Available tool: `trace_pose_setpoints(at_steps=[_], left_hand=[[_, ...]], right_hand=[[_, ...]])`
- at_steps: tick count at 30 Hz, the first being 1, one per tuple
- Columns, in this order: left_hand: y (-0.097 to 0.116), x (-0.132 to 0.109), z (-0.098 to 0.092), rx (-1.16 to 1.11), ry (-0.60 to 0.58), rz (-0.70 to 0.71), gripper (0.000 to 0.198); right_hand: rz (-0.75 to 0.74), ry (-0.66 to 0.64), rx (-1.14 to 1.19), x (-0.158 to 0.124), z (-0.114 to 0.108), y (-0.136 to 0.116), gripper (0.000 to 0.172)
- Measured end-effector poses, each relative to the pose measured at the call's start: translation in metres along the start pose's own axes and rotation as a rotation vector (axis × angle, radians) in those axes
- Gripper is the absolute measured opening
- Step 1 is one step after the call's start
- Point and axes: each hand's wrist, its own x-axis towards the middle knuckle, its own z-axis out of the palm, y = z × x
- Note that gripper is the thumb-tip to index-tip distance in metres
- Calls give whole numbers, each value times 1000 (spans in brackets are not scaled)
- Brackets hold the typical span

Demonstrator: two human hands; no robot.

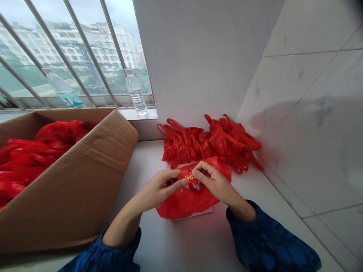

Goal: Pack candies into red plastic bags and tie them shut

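Between both hands is a small red packet (189,176) with gold lettering, held over an opened red plastic bag (181,204). My left hand (163,189) pinches the packet's left end between thumb and fingers. At its right end, my right hand (210,179) grips it the same way. Some small pale items, too small to name, show just under the packet. The red bag lies spread on a white surface (153,241), with a flat pale piece (195,214) showing from beneath its front edge.
Several tied red plastic bags (210,141) lie against the wall behind the opened one. A large cardboard box (85,181) at the left holds more red bags (42,151). Two plastic bottles stand by the barred window, a clear one (136,94) and a labelled one (64,90). A tiled wall (317,124) bounds the right.
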Motion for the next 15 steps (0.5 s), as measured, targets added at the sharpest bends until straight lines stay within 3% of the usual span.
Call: trace_pose_setpoints(at_steps=[4,9,15], left_hand=[[4,1,2,122,84,1,28],[1,5,7,72,166,89,22],[0,4,6,138,143,22,33]], right_hand=[[-30,-6,-46,0,2,4,30],[-79,3,-66,0,5,4,28],[16,-64,-93,1,-2,3,30]])
